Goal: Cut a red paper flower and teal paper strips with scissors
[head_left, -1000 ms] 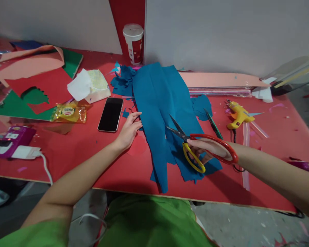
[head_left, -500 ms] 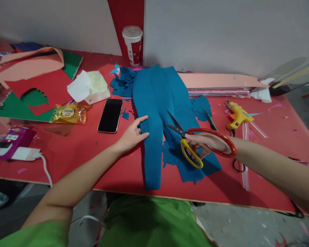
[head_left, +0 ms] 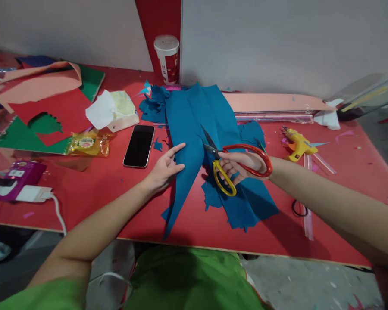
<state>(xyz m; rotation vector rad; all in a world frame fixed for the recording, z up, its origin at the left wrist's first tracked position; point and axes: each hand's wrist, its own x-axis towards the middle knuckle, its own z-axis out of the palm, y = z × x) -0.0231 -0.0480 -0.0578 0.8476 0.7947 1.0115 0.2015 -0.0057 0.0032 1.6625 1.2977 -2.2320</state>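
Note:
A large blue sheet (head_left: 189, 116), of soft felt or foam by its look, lies on the red table with a long slit running up from its near edge. My left hand (head_left: 164, 168) rests at its left edge, index finger and thumb stretched out and apart on the sheet, the other fingers curled. In my right hand (head_left: 237, 165) are scissors (head_left: 218, 154) with one red and one yellow handle loop. Their blades are parted and sit at the top of the slit. The left strip tapers to a twisted point towards me.
Left of the sheet lie a phone (head_left: 139, 146), a yellow wrapper (head_left: 89, 143) and a purple box (head_left: 21, 178) with a white cable. Behind stands a paper cup (head_left: 167, 60). To the right are a yellow glue gun (head_left: 299, 144) and clear glue sticks (head_left: 308, 206). Blue scraps surround the sheet.
My right hand has moved left and slightly away from me with the scissors. The left strip of the sheet has twisted, its near end swinging left. My left hand has stayed almost still.

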